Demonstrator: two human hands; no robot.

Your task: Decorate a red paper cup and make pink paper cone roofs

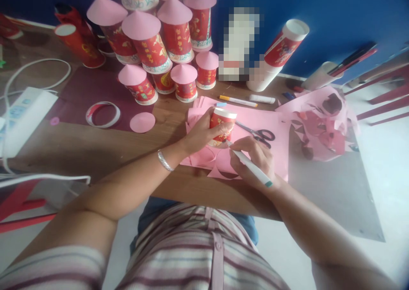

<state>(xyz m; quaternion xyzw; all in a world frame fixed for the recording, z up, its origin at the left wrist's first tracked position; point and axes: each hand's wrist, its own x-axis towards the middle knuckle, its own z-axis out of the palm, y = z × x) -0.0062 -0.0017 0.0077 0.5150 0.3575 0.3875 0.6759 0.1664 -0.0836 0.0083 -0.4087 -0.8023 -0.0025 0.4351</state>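
My left hand (201, 132) is wrapped round a red paper cup (221, 124) standing upside down on a pink paper sheet (255, 147). My right hand (254, 158) pinches a white pen (252, 167) with its tip against the foot of the cup. Curved cut-outs show in the paper near the cup. A silver bracelet sits on my left wrist.
Several red cups with pink cone lids (150, 43) stand at the back. Scissors (260, 133), a pink paper disc (142, 122), a tape ring (102, 114), two markers (238, 101), a pile of pink scraps (319, 124) and a white power strip (24, 117) lie around.
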